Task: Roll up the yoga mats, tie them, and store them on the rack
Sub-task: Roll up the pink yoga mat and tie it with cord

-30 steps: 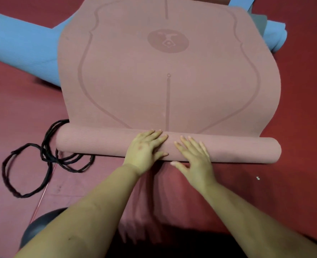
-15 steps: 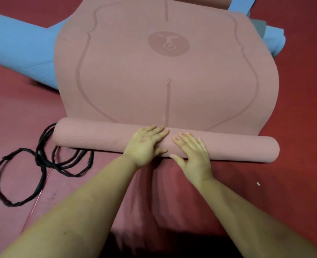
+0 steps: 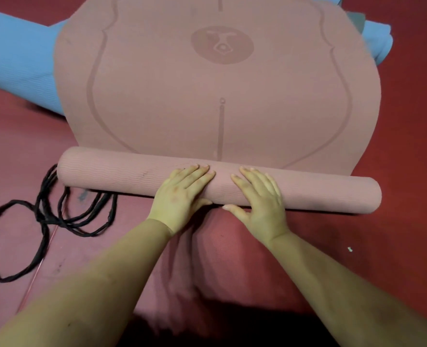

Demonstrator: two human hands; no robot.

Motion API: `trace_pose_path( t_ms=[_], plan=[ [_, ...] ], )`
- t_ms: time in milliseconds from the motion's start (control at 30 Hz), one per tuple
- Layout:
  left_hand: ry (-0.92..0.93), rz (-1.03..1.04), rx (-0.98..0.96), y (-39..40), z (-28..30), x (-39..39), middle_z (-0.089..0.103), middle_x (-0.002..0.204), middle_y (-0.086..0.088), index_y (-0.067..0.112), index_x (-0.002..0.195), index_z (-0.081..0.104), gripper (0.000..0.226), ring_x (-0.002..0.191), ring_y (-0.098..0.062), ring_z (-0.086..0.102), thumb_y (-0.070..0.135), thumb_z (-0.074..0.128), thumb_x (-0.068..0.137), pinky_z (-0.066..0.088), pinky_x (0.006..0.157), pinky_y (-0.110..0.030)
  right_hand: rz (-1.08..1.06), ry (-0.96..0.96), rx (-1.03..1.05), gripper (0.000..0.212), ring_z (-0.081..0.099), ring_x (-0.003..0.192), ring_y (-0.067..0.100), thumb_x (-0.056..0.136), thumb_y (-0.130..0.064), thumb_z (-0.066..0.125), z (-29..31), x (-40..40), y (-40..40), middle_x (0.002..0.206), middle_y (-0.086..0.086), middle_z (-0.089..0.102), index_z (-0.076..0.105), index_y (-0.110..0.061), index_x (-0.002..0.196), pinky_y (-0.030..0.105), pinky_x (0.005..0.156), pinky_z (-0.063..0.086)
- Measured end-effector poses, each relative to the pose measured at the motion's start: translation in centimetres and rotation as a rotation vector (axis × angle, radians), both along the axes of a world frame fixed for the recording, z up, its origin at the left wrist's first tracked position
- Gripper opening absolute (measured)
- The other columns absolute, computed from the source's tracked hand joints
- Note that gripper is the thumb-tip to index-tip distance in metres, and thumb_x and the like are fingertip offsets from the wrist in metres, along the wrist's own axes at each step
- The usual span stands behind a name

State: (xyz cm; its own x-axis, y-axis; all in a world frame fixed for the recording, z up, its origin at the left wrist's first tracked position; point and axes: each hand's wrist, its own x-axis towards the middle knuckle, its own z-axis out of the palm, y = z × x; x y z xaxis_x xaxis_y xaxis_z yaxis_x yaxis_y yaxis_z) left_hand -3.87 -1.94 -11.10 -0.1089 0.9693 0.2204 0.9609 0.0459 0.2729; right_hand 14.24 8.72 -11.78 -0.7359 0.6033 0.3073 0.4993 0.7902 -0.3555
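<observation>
Head view, looking down: our pink yoga mat (image 3: 215, 96) lies on the red floor (image 3: 407, 146), partly rolled. Its rolled part (image 3: 122, 177) runs across the middle of the frame, left end slightly higher than the right; the flat part stretches up from it to the top edge, showing a round emblem (image 3: 222, 45), a centre line and curved guide lines.

Our left hand (image 3: 182, 196) lies palm down on the roll just left of centre, fingers straight and close together, reaching over the top of the roll, thumb along its near side. Our right hand (image 3: 260, 200) lies beside it, just right of centre, fingers straight and slightly spread, thumb stretched out to the left at the roll's lower edge. Neither hand curls round anything; both press flat. The thumbs are close but apart.

Under the flat part, a blue mat (image 3: 17, 66) shows at the upper left, and a blue end (image 3: 380, 43) at the upper right; we cannot tell if they are one piece. A black cord (image 3: 44, 216) lies in loose loops at the lower left, some strands passing under the roll's left end. A small white scrap (image 3: 349, 249) sits at the lower right.
</observation>
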Motion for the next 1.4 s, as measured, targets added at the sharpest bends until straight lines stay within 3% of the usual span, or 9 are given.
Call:
trace_pose_path(
  t_ms=[100,300,433,533,667,833,1000,1200,1400],
  plan=[
    [-0.018,-0.016,-0.063,1.0,0.7,-1.0,0.065,0.120,-0.012,0.007,0.119,0.064,0.060,0.106,-0.030,0.064,0.050,0.051,0.081,0.035,0.095,-0.034,0.003,-0.054,0.046,0.067,0.039,0.129,0.021,0.073,-0.051,0.061,-0.2,0.0,0.5,0.137,0.006,0.052,0.051,-0.020,0.132,0.037,0.113,0.016],
    [-0.061,-0.022,-0.184,3.9,2.7,-2.5,0.064,0.122,-0.014,0.007,0.123,0.062,0.075,0.110,-0.031,0.061,0.063,0.045,0.074,0.044,0.097,-0.042,0.096,-0.195,-0.118,0.065,0.050,0.125,0.022,0.076,-0.052,0.063,2.5,-1.6,5.0,0.134,0.001,0.056,0.055,-0.020,0.132,0.031,0.108,0.022],
    [0.060,-0.020,-0.216,3.9,2.5,-2.1,0.062,0.122,-0.016,0.004,0.126,0.057,0.090,0.109,-0.034,0.060,0.057,0.076,0.057,0.045,0.094,-0.043,0.117,-0.197,-0.207,0.065,0.051,0.122,0.022,0.073,-0.046,0.071,3.2,-1.9,5.7,0.132,-0.001,0.057,0.055,-0.021,0.132,0.030,0.105,0.027],
    [-0.003,0.047,-0.232,4.1,3.4,-1.0,0.058,0.128,-0.011,0.009,0.133,0.051,0.085,0.116,-0.031,0.052,0.044,0.082,0.061,0.035,0.100,-0.037,0.096,-0.150,-0.196,0.062,0.055,0.116,0.023,0.071,-0.045,0.067,3.4,-1.7,4.9,0.126,0.001,0.062,0.060,-0.018,0.127,0.030,0.101,0.029],
    [-0.018,0.047,-0.242,2.2,4.3,-0.2,0.055,0.133,-0.003,0.016,0.136,0.048,0.080,0.118,-0.025,0.049,0.047,0.077,0.068,0.031,0.101,-0.031,0.097,-0.151,-0.202,0.062,0.054,0.117,0.020,0.071,-0.047,0.065,4.1,-0.5,2.9,0.125,-0.003,0.061,0.059,-0.021,0.127,0.025,0.100,0.026],
    [-0.023,0.028,-0.343,-0.8,6.6,1.1,0.054,0.134,0.001,0.021,0.137,0.045,0.078,0.121,-0.019,0.047,0.050,0.073,0.071,0.030,0.101,-0.027,0.085,-0.180,-0.251,0.064,0.055,0.117,0.021,0.070,-0.051,0.063,5.6,1.1,-0.7,0.125,-0.003,0.062,0.059,-0.021,0.127,0.031,0.100,0.032],
    [-0.112,0.008,-0.466,-5.3,6.4,2.8,0.053,0.135,0.001,0.023,0.137,0.044,0.078,0.122,-0.019,0.046,0.052,0.073,0.071,0.029,0.101,-0.026,0.151,-0.362,-0.288,0.065,0.039,0.132,0.014,0.082,-0.049,0.065,5.9,2.9,-4.7,0.141,-0.010,0.047,0.043,-0.030,0.140,0.025,0.108,0.019],
    [-0.193,0.030,-0.485,-5.6,4.8,2.6,0.053,0.135,0.002,0.024,0.137,0.045,0.079,0.123,-0.018,0.045,0.049,0.076,0.069,0.026,0.101,-0.023,0.155,-0.399,-0.317,0.066,0.035,0.134,0.011,0.083,-0.050,0.063,4.9,2.6,-4.8,0.144,-0.012,0.044,0.040,-0.032,0.141,0.025,0.109,0.016],
    [-0.269,-0.027,-0.534,-3.9,3.9,0.5,0.053,0.135,0.000,0.024,0.138,0.044,0.082,0.125,-0.018,0.045,0.050,0.077,0.068,0.026,0.102,-0.022,0.026,-0.136,-0.095,0.056,0.049,0.116,0.017,0.079,-0.052,0.053,2.6,3.1,-6.9,0.125,0.002,0.062,0.062,-0.018,0.122,0.034,0.105,0.029]
  ],
)
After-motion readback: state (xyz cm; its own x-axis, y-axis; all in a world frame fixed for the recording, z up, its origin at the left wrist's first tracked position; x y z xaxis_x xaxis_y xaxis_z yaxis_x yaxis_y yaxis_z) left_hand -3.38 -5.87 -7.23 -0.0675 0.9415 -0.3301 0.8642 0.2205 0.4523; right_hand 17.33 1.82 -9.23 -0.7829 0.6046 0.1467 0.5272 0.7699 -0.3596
